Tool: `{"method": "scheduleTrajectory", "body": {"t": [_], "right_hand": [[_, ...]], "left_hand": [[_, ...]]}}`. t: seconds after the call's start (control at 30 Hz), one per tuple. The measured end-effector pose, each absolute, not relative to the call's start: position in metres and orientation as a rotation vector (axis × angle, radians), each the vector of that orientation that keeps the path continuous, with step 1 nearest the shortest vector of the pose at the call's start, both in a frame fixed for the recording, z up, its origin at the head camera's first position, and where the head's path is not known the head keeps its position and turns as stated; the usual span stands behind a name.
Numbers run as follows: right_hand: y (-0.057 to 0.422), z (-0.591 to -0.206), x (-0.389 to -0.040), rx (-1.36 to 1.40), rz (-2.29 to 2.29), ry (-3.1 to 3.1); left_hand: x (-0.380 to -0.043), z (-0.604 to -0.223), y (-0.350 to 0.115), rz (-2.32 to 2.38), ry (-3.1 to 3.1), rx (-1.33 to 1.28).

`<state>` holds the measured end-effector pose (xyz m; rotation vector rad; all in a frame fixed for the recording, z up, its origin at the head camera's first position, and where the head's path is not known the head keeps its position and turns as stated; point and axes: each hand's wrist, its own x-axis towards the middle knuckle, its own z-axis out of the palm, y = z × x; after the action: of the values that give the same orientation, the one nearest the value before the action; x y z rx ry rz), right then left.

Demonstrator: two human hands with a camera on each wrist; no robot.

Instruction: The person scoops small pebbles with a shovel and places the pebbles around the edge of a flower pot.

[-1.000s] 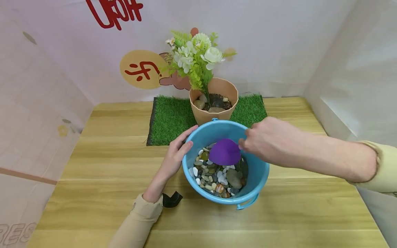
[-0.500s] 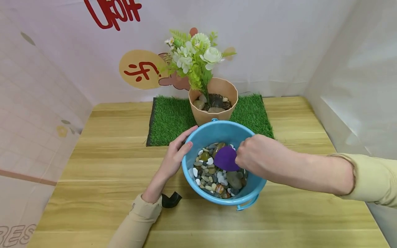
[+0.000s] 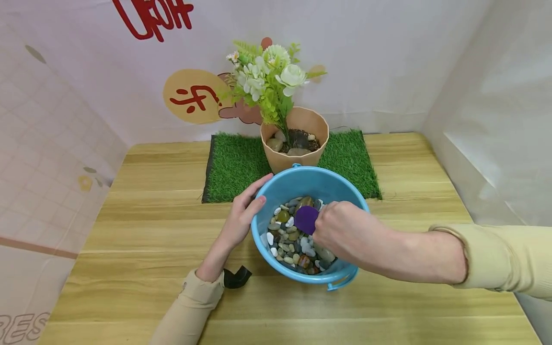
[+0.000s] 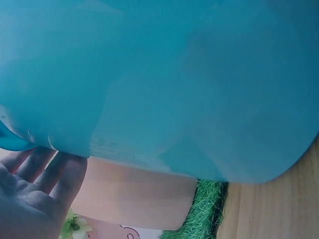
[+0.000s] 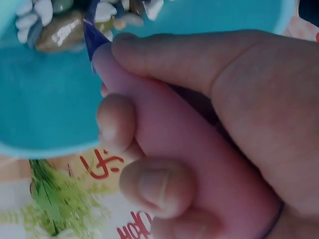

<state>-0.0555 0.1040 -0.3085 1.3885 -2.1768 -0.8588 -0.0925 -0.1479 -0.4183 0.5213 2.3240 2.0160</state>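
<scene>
A light blue bucket [image 3: 327,175] contains several mixed pebbles [image 3: 284,247]. My right hand [image 3: 345,235] is inside the bucket's mouth, gripping a trowel with its fingers wrapped around the pink handle [image 5: 174,134]. The trowel's purple blade [image 3: 306,220] is over the pebbles; its lower edge is hard to make out. On the bucket's left side, my left hand [image 3: 241,215] rests with extended fingers against the outer wall and the thumb at the rim. In the left wrist view, those fingers [image 4: 70,181] touch the blue wall near its top edge.
Behind the bucket, a peach flowerpot [image 3: 293,163] with white flowers [image 3: 267,72], soil and stones stands on an artificial grass mat [image 3: 237,167]. The wooden table [image 3: 142,230] meets pale printed walls. A black angled piece [image 3: 237,278] shows by the left wrist.
My right hand has moved down and left into the bucket with the trowel, whose blade now sits lower among the pebbles. My left hand stays at the rim.
</scene>
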Motion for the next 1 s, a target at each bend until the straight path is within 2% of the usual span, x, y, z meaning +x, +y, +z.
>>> {"method": "scheduleTrajectory", "body": {"t": [0.47, 1.0], "right_hand": [[0.113, -0.313, -0.081, 1.466, -0.584, -2.382], [0.119, -0.32, -0.081, 1.377, -0.429, -2.558]], "left_hand": [[-0.094, -0.418, -0.147, 2.015, 2.323, 0.536], [-0.092, -0.418, -0.148, 2.02, 2.321, 0.522]]}}
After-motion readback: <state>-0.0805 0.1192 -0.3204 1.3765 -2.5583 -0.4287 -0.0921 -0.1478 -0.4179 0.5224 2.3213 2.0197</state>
